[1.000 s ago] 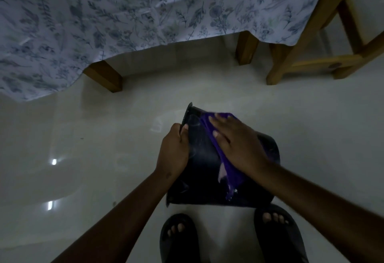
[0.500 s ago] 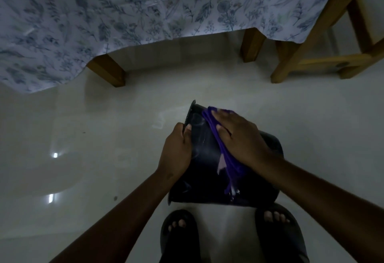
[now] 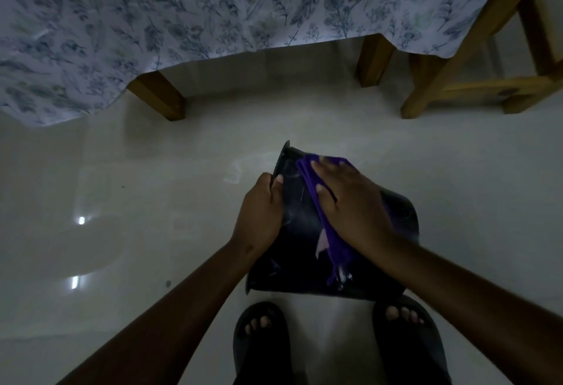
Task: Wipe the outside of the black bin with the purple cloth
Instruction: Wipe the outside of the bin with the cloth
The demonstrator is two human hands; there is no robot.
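Black bin (image 3: pixel 292 250), open floor (image 3: pixel 182 186) around, left grip (image 3: pixel 262 211) holding its rim, right grip (image 3: pixel 350 208) flat on purple cloth (image 3: pixel 333 244)

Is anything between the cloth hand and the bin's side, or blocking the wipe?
Nothing visible does. The right hand presses the purple cloth flat against the black bin, on its outer wall. The left hand grips the bin's rim, beside the cloth on its left, not under it.
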